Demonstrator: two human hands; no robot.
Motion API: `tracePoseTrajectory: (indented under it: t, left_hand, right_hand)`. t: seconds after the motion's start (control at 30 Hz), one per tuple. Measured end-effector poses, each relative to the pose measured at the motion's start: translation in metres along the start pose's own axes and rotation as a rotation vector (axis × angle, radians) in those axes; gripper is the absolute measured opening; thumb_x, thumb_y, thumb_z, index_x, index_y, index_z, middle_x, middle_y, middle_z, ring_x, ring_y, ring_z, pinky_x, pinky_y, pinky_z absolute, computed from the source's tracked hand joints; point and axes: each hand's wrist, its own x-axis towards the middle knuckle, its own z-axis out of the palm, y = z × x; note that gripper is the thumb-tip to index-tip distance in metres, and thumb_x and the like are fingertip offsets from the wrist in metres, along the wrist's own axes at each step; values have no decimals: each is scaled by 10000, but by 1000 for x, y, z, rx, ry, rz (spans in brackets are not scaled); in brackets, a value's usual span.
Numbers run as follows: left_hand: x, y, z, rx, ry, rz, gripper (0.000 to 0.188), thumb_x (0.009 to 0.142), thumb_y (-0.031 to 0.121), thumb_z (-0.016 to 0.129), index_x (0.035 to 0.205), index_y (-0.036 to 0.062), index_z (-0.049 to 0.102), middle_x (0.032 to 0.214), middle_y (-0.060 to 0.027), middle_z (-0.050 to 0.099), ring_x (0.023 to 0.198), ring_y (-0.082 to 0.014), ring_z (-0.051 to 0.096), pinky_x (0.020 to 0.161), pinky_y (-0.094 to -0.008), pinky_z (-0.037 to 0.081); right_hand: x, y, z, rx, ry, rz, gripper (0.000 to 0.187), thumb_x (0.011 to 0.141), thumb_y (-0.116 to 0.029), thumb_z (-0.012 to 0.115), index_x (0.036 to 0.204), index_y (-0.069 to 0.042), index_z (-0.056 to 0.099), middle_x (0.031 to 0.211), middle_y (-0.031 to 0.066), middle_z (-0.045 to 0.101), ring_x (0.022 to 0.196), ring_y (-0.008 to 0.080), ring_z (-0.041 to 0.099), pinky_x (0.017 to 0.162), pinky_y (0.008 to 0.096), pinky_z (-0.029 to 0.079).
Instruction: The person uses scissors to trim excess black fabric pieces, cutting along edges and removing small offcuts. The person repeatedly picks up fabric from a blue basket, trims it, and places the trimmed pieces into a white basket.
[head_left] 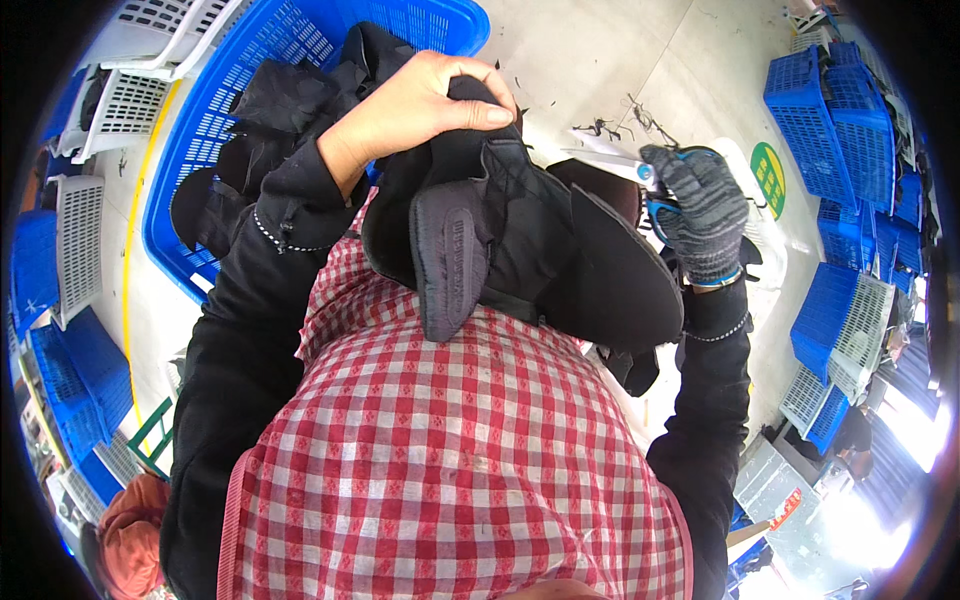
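Note:
A black fabric shoe upper (525, 220) with a padded tongue lies across my lap, over the red-and-white checked apron (450, 420). My bare left hand (430, 105) pinches its far edge between thumb and fingers. Just right of the piece, my right hand (700, 205) wears a grey knit glove and is closed around scissors (644, 173) with blue handles. Their blades point left toward the far edge of the upper; whether they touch it I cannot tell.
At the far left stands a blue plastic basket (165, 215) with more black pieces in it. Black thread scraps (605, 128) lie beyond the scissors. Stacked blue and white crates (830, 130) line the right side, and others (75, 240) the left. A yellow line (128, 270) marks the floor.

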Motion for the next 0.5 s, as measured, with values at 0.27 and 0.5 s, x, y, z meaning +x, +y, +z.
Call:
tracePoseTrajectory:
  t: [0.27,0.5]
  left_hand:
    - [-9,-18,-3,-144,33,-102,223,934,261,762,998,48,765,964,-48,739,919,-146,680,906,-282,517]
    - [-13,-31,-4,-215,49,-112,228,924,268,777,995,52,773,962,-46,739,922,-150,677,919,-280,508]
  right_hand:
    - [7,-13,38,63,-170,18,478,773,-244,796,1247,-246,733,995,52,692,946,280,667,826,415,548]
    - [15,-21,45,36,-249,-10,446,853,-367,729,1277,-233,713,1044,76,708,1000,310,667,852,446,536]
